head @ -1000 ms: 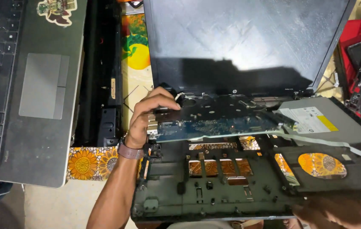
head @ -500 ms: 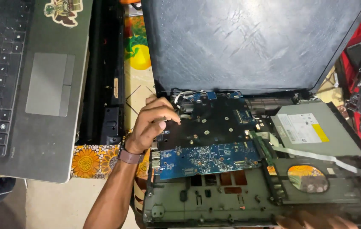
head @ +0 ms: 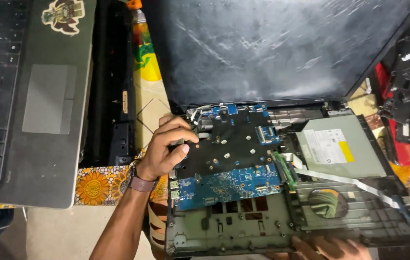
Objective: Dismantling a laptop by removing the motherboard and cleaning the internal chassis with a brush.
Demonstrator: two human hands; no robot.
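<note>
The left hand (head: 166,147) pinches the motherboard (head: 231,159) at its left edge, lifting it from the laptop base (head: 224,231), while the right hand (head: 332,248) closes its fingers on the base's front edge to steady it.

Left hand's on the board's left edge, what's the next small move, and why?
Probably ease the motherboard flat into the open laptop base. The left hand pinches its left edge, the right hand steadies the base's near rim, and a white ribbon cable lies alongside.
</note>
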